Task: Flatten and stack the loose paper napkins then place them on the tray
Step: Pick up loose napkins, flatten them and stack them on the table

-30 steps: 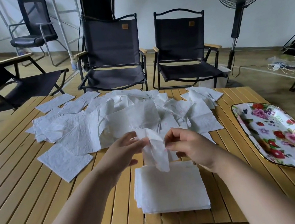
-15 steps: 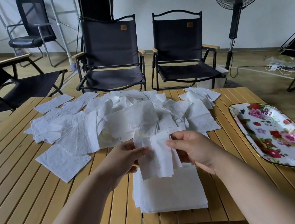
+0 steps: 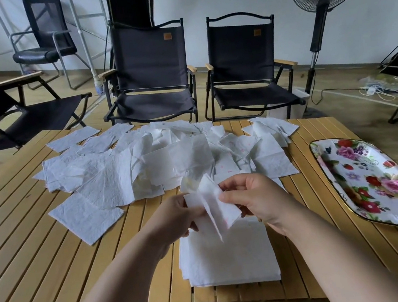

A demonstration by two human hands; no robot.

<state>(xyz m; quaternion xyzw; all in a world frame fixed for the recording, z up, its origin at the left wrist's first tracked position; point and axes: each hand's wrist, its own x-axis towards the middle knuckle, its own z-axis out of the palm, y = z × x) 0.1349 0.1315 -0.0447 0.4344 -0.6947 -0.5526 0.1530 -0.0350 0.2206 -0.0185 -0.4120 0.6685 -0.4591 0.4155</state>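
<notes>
My left hand [image 3: 174, 218], right hand [image 3: 258, 198] pinch crumpled napkin [image 3: 216, 207] over stack [image 3: 230, 256]; loose pile [image 3: 144, 168] at 12, tray [image 3: 375, 177] at 3, chairs [image 3: 152, 80] beyond.

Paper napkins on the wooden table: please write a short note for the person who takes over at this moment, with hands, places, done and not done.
Left grip: pinches the left edge of one crumpled napkin.
Right grip: pinches its right edge; the napkin hangs above the stack.
Stack of flattened napkins: at the near edge of the wooden table.
Loose napkins: many, spread over the far half.
Floral tray: on the table's right side, nothing on it.
Done: some napkins flattened and stacked.
Left: flatten the held one, add it, do the rest, move the stack to the tray.
</notes>
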